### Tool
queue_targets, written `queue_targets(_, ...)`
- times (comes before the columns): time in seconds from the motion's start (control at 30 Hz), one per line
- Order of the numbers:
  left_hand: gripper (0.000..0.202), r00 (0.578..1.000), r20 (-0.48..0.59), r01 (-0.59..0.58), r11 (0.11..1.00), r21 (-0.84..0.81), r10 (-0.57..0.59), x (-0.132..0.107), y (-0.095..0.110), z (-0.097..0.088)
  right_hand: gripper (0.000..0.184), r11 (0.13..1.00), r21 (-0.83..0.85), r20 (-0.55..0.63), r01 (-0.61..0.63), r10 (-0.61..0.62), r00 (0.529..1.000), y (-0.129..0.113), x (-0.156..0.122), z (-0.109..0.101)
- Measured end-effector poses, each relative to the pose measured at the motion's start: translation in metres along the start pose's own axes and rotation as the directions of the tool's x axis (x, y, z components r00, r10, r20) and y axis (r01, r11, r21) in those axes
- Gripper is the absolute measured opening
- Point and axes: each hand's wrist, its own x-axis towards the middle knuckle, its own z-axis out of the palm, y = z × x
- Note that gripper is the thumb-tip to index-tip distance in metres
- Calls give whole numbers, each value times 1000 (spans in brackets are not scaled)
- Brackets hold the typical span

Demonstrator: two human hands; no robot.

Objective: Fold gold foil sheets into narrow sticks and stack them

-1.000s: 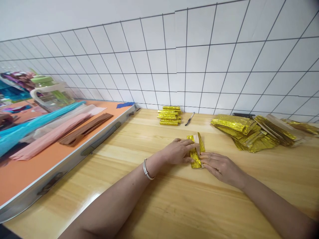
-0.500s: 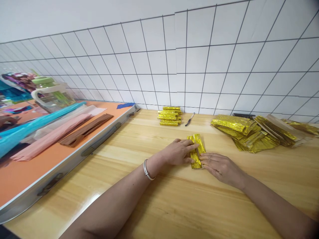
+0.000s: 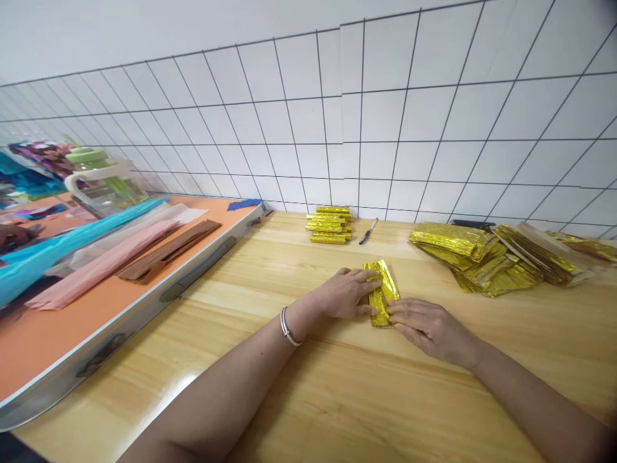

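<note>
A folded gold foil strip (image 3: 380, 290) lies on the wooden table (image 3: 337, 386) in front of me. My left hand (image 3: 343, 294) rests flat against its left side, fingertips pressing on the foil. My right hand (image 3: 427, 325) lies at its lower right end, fingers stretched onto the strip. A stack of finished gold foil bars (image 3: 330, 224) sits near the tiled wall. A loose heap of gold foil sheets (image 3: 486, 257) lies to the right.
A black pen (image 3: 367, 231) lies beside the stack. On the left an orange board (image 3: 67, 321) with a metal edge carries pink, brown and blue paper strips and a clear jug (image 3: 99, 183). Another person's hand shows at the far left edge (image 3: 10, 235).
The raised right flap of the gold foil has been folded down flat onto the strip. Both hands have stayed almost where they were.
</note>
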Motion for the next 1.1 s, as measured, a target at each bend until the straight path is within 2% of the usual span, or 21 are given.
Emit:
queue_targets(0.13,54,1000,-27,1,1000,-25,-1,3,1,1,24,987,160,-10,-25,27,1000,-4,1,-3)
queue_targets(0.27,44,988,-110,109,994,-2,-108,11,13,9,20,932,321,-4,-169,180,984,-10,2,-7)
queue_targets(0.33,43,975,-159,164,986,37,-156,14,22,13,20,902,342,-23,-265,290,957,-9,1,-8)
queue_targets(0.43,42,965,-190,194,979,59,-180,16,32,17,22,891,266,-152,-367,415,897,1,0,-8)
queue_targets(0.5,41,965,-193,194,979,62,-179,16,34,17,25,917,162,-180,-366,392,902,13,2,-9)
queue_targets(0.6,40,963,-200,197,978,69,-180,15,34,17,32,964,11,-78,-264,264,961,32,14,-10)
queue_targets(0.67,39,961,-208,200,977,73,-181,16,34,17,35,972,-36,-16,-231,230,973,44,27,-9)
queue_targets(0.87,42,961,-206,205,975,89,-183,16,35,17,34,969,-4,69,-246,246,967,82,63,0)
queue_targets(0.97,44,960,-204,217,971,98,-194,15,35,15,32,969,6,49,-245,245,968,96,67,6)
queue_targets(1.1,44,959,-187,235,967,98,-214,15,35,13,30,967,4,4,-255,255,967,100,64,11)
